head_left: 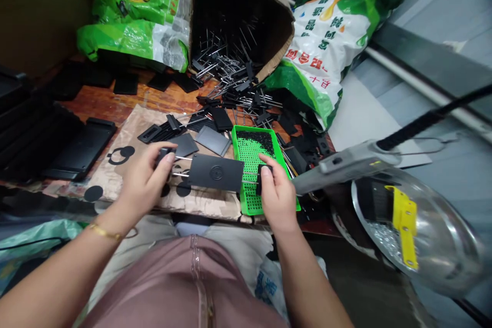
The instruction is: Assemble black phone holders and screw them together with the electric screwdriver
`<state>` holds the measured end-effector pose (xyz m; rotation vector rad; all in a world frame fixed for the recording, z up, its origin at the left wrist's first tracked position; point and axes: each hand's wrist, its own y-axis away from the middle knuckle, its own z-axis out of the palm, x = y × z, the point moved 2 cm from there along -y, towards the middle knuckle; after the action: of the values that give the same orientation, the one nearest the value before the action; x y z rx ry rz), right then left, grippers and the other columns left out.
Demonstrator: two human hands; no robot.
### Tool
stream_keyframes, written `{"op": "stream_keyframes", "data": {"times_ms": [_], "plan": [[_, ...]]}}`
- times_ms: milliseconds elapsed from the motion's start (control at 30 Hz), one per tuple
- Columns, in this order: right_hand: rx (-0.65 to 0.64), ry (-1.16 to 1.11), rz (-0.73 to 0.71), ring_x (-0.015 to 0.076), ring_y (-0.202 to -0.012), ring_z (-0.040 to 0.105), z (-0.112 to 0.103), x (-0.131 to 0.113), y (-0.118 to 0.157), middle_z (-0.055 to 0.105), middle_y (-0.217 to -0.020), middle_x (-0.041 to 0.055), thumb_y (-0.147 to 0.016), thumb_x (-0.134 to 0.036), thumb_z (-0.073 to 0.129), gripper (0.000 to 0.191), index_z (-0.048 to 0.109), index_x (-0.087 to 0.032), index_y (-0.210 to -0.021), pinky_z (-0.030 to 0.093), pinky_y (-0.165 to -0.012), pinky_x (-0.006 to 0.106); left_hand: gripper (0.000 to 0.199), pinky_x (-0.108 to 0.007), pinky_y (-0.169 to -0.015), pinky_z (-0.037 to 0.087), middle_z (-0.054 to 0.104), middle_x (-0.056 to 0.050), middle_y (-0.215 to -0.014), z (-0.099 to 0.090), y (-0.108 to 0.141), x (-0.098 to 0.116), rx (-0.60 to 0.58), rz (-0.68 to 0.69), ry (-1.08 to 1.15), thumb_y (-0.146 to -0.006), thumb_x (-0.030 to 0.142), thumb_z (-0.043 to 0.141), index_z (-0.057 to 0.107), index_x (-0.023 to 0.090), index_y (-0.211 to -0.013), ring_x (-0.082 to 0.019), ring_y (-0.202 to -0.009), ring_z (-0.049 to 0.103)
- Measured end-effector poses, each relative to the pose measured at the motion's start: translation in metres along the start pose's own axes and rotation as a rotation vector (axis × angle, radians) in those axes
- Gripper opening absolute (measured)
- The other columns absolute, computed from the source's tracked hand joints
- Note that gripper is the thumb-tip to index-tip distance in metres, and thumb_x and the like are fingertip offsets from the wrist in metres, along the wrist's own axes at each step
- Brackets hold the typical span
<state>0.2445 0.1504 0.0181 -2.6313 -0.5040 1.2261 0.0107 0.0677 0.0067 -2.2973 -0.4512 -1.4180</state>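
Note:
Between my hands is a black rectangular plate (216,173) with a round mark in its middle. Metal rods stick out of both its short sides, each pair ending in a small black end piece. My left hand (148,177) is closed on the left end piece. On the other side, my right hand (274,189) grips the right end piece (263,178) between thumb and fingers. The held assembly is above the work mat, its right end over a green perforated tray (251,205) with small black parts at its far end.
Loose black plates (213,140) and rod pieces lie behind. A cardboard box (284,56) on its side spills rods. Green bags (134,41) flank it, with black trays (86,146) stacked left. A grey arm (338,164) and a metal bowl (434,246) stand right.

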Motion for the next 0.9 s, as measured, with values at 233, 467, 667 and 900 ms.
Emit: {"op": "stream_keyframes", "data": {"times_ms": [233, 467, 667, 900], "plan": [[0.022, 0.007, -0.031, 0.0216, -0.104, 0.063, 0.004, -0.007, -0.004, 0.066, -0.119, 0.0093, -0.092, -0.035, 0.039, 0.039, 0.058, -0.022, -0.123, 0.050, -0.085, 0.037, 0.039, -0.026, -0.074, 0.042, 0.064, -0.001, -0.091, 0.005, 0.002, 0.013, -0.158, 0.000, 0.072, -0.087, 0.038, 0.052, 0.057, 0.026, -0.124, -0.019, -0.080, 0.058], [0.029, -0.016, -0.034, 0.0225, -0.105, 0.063, 0.018, -0.005, -0.003, 0.065, -0.120, 0.0098, -0.091, -0.037, 0.039, 0.040, 0.058, -0.022, -0.123, 0.050, -0.084, 0.038, 0.036, -0.024, -0.062, 0.040, 0.061, -0.002, -0.082, 0.024, 0.005, 0.007, -0.155, -0.101, 0.108, -0.090, 0.042, 0.046, 0.058, 0.022, -0.118, -0.017, -0.071, 0.056], [-0.003, 0.034, 0.014, 0.0240, -0.094, 0.065, 0.004, 0.007, 0.001, 0.069, -0.108, 0.0100, -0.090, -0.038, 0.043, 0.039, 0.061, -0.020, -0.119, 0.052, -0.074, 0.038, 0.029, -0.025, -0.063, 0.039, 0.057, 0.000, -0.076, -0.004, 0.006, 0.001, -0.045, 0.004, -0.030, -0.091, 0.036, 0.044, 0.058, 0.021, -0.111, -0.016, -0.068, 0.052], [-0.062, 0.009, -0.006, 0.0243, -0.107, 0.062, 0.022, 0.001, 0.004, 0.064, -0.122, 0.0122, -0.091, -0.038, 0.038, 0.044, 0.057, -0.019, -0.125, 0.051, -0.085, 0.039, 0.037, -0.027, -0.072, 0.042, 0.064, -0.002, -0.085, -0.004, 0.007, 0.007, -0.208, -0.092, 0.070, -0.087, 0.039, 0.051, 0.057, 0.024, -0.121, -0.018, -0.078, 0.059]]}}
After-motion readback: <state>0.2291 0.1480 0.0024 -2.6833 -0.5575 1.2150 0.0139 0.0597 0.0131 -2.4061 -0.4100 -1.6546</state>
